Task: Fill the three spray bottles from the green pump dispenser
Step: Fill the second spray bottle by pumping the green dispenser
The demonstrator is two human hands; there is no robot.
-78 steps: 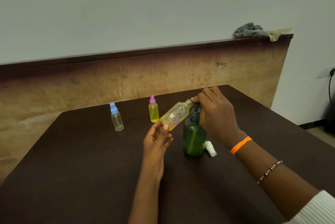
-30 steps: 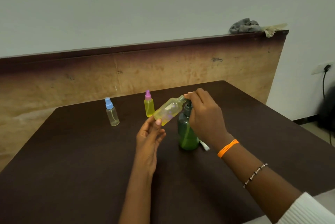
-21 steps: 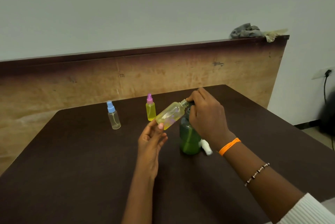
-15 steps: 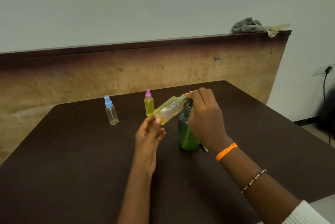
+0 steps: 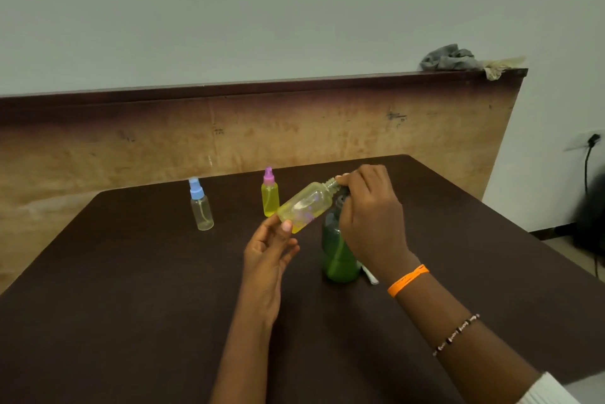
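Left hand (image 5: 266,251) pinches clear yellowish bottle (image 5: 306,205); right hand (image 5: 370,223) curled over green dispenser (image 5: 337,254).

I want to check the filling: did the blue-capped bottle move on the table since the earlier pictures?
No. The blue-capped bottle stands left of the pink-capped bottle, with the same gap as earlier; only the camera shifted.
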